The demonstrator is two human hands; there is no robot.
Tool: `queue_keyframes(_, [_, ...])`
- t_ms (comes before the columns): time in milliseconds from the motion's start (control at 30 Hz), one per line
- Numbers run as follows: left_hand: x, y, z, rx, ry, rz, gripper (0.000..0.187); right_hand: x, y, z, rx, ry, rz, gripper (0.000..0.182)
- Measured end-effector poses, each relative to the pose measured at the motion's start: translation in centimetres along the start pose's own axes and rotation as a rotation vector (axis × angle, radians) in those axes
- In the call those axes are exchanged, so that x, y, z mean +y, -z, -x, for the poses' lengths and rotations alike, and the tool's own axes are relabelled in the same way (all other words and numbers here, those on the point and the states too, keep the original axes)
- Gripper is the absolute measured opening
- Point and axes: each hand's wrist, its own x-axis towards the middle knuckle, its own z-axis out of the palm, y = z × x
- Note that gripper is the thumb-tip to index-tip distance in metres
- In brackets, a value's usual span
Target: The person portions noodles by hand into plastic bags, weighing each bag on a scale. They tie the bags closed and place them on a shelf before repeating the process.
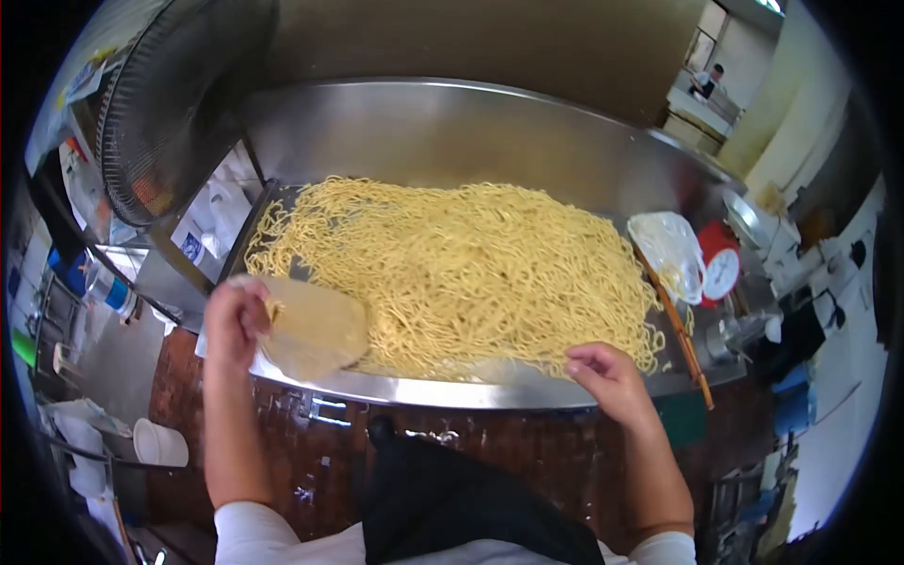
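My left hand (pixel 235 320) is closed around the near-left end of a translucent flat plastic piece (pixel 315 325) with rounded corners. The exact kind of piece is blurred. It overlaps the left front edge of a broad heap of yellow noodles (pixel 490 268). At the heap's right front edge is my right hand (pixel 610 377), its thumb and fingers loosely bent and apart, with nothing visible in them. The noodles lie spread over a stainless steel table (pixel 443 391) with a raised back.
A long wooden stick (pixel 673 330) leans along the right side, beside a clear plastic bag (pixel 669 247) and a red dial scale (pixel 720 264). At upper left stands a large fan (pixel 141 122). A white bucket (pixel 160 443) is on the floor. Another person (pixel 704 83) is far back.
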Motion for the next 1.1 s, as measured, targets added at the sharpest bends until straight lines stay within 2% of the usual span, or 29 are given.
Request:
queue_keyframes(67, [2.8, -3.5, -0.3, -0.071, 0.041, 0.092, 0.031, 2.1, 3.2, 3.0, 0.038, -0.111, -0.134, 0.025])
queue_keyframes(167, [6.6, -10.2, -0.1, -0.081, -0.008, 0.032, 0.037, 2.3, 4.9, 4.2, -0.049, -0.119, -0.239, 0.025])
queue_keyframes(267, [10.9, -15.8, -0.1, -0.224, -0.051, -0.011, 0.047, 2.2, 5.8, 3.4, -0.114, -0.072, -0.241, 0.026])
queue_keyframes(333, [13.4, -18.7, -0.6, -0.441, -0.044, 0.091, 0.056, 3.8, 7.2, 2.5, -0.121, -0.047, -0.209, 0.026])
queue_keyframes(467, [16.1, -25.2, -0.4, -0.535, -0.249, -0.001, 0.075, 6.2, 9.9, 1.7, -0.110, -0.140, -0.320, 0.028])
queue_keyframes(533, [16.3, -29.3, -0.4, -0.575, -0.298, -0.021, 0.085, 7.3, 11.9, 1.6, -0.071, -0.103, -0.381, 0.032])
queue_keyframes(567, [16.3, -31.8, -0.5, -0.590, -0.297, -0.012, 0.085, 7.2, 13.0, 1.3, -0.052, -0.084, -0.385, 0.040])
queue_keyframes(600, [16.2, -34.5, -0.7, -0.696, -0.289, 0.007, 0.087, 6.5, 13.9, 0.9, -0.026, -0.086, -0.393, 0.040])
queue_keyframes(633, [16.2, -37.2, -0.7, -0.803, -0.280, 0.028, 0.088, 5.1, 14.9, 0.2, 0.030, 0.032, -0.325, 0.043])
queue_keyframes(667, [16.2, -39.9, -0.6, -0.823, -0.277, 0.034, 0.088, 3.8, 16.2, -0.3, 0.082, 0.148, -0.249, 0.045])
queue_keyframes(733, [16.7, -45.0, -0.7, -0.922, -0.212, 0.067, 0.089, 3.0, 18.7, -0.6, 0.097, 0.189, -0.218, 0.049])
queue_keyframes(767, [17.9, -47.3, -1.2, -0.927, -0.080, 0.057, 0.087, 3.4, 19.9, -0.5, 0.043, 0.193, -0.246, 0.048])
queue_keyframes(800, [18.1, -49.3, -2.7, -0.944, -0.090, 0.053, 0.087, 4.1, 21.3, -0.4, -0.013, 0.202, -0.275, 0.047])
queue_keyframes(867, [18.3, -53.7, -5.4, -1.016, -0.204, 0.062, 0.069, 6.6, 24.2, 0.6, -0.055, 0.185, -0.271, 0.044])
queue_keyframes(900, [18.3, -57.4, -4.8, -1.021, -0.208, 0.060, 0.069, 8.6, 25.9, 1.0, -0.124, 0.135, -0.293, 0.042])
queue_keyframes(933, [18.6, -61.7, -3.9, -0.878, -0.210, 0.060, 0.057, 10.8, 27.6, 1.6, -0.192, 0.085, -0.316, 0.040])
queue_keyframes(1000, [18.8, -70.4, -2.1, -0.610, -0.206, 0.055, 0.045, 15.3, 30.8, 3.3, -0.156, 0.082, -0.290, 0.036])
queue_keyframes(1033, [18.6, -73.2, -2.9, -0.621, -0.205, 0.053, 0.045, 17.0, 32.6, 4.5, -0.131, -0.036, -0.396, 0.035])
queue_keyframes(1067, [18.3, -75.7, -4.2, -0.682, -0.204, 0.091, 0.054, 18.6, 34.3, 5.6, -0.109, -0.153, -0.501, 0.035])
queue_keyframes(1100, [18.0, -78.3, -5.1, -0.742, -0.206, 0.129, 0.064, 20.3, 36.3, 6.8, -0.111, -0.198, -0.460, 0.031])
